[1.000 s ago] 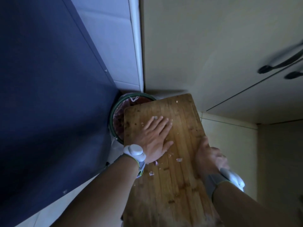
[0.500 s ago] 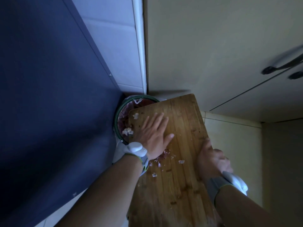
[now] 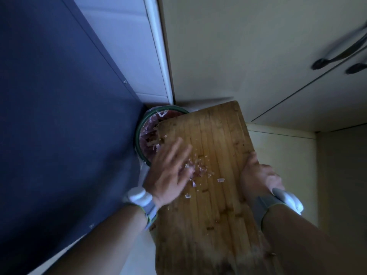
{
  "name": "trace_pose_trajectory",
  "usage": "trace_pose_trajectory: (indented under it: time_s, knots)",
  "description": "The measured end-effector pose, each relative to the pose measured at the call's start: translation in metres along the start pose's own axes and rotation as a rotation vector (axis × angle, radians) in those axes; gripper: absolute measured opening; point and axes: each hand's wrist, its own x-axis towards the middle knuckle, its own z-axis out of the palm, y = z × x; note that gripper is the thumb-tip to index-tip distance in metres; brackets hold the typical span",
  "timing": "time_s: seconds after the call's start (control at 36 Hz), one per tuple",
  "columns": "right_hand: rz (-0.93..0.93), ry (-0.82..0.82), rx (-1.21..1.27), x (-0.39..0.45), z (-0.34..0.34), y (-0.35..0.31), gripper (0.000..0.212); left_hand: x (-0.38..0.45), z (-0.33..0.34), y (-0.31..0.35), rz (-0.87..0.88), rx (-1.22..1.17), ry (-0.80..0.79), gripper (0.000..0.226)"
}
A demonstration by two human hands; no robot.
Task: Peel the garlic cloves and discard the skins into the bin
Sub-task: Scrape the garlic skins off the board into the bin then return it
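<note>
Both hands were at the wooden cutting board point(image 3: 214, 195). My right hand point(image 3: 258, 175) gripped its right edge, fingers curled underneath and thumb lying along the rim, a grey band with a white sensor point(image 3: 286, 197) on that wrist. My left hand point(image 3: 168, 173) lay flat on the board's left side, fingers straight and together, holding nothing, blurred; the same kind of white sensor point(image 3: 139, 196) sat on its wrist. Just beside the left hand's fingers, touching them, lay a scatter of garlic skins point(image 3: 198, 169), pale and pinkish flakes strewn toward the board's middle, with a few single scraps nearer me.

Farther out, the board's far left corner hung over the green-rimmed bin point(image 3: 143, 128), hiding most of its mouth. In the uncovered part I could see a clear liner and a heap of pinkish skins point(image 3: 151, 137) already inside. On the bin's left stood a dark blue panel point(image 3: 59, 116), beyond it a white tiled wall point(image 3: 127, 40), and to the right cream cabinet doors point(image 3: 238, 52) with dark handles point(image 3: 337, 54).
</note>
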Motion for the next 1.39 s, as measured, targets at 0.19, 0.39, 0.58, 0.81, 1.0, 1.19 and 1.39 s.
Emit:
trace_pose_trajectory:
  time_s: [0.19, 0.39, 0.58, 0.81, 1.0, 1.19, 1.39]
  knots:
    - [0.007, -0.004, -0.089, 0.005, 0.007, -0.014, 0.069, -0.005, 0.027, 0.058, 0.485, 0.137, -0.153, 0.062]
    - [-0.081, 0.06, 0.002, 0.014, 0.012, -0.01, 0.068, 0.028, 0.035, 0.036, 0.538, 0.22, -0.165, 0.056]
    - [-0.075, 0.054, 0.009, 0.012, 0.01, -0.007, 0.075, 0.055, 0.033, -0.009, 0.327, 0.283, -0.161, 0.057]
    - [-0.045, 0.072, 0.018, 0.01, -0.001, 0.003, 0.09, 0.077, 0.033, -0.065, 0.14, 0.307, -0.09, 0.052]
    - [0.011, 0.11, -0.008, 0.004, -0.015, 0.021, 0.095, 0.085, 0.041, -0.094, -0.161, 0.302, 0.04, 0.05]
    - [0.041, 0.15, 0.063, -0.022, -0.019, 0.017, 0.087, 0.049, 0.025, -0.022, -0.116, -0.002, 0.149, 0.054]
    - [0.052, 0.115, 0.138, -0.038, -0.016, 0.008, 0.085, 0.039, 0.035, 0.035, 0.232, -0.043, -0.082, 0.057]
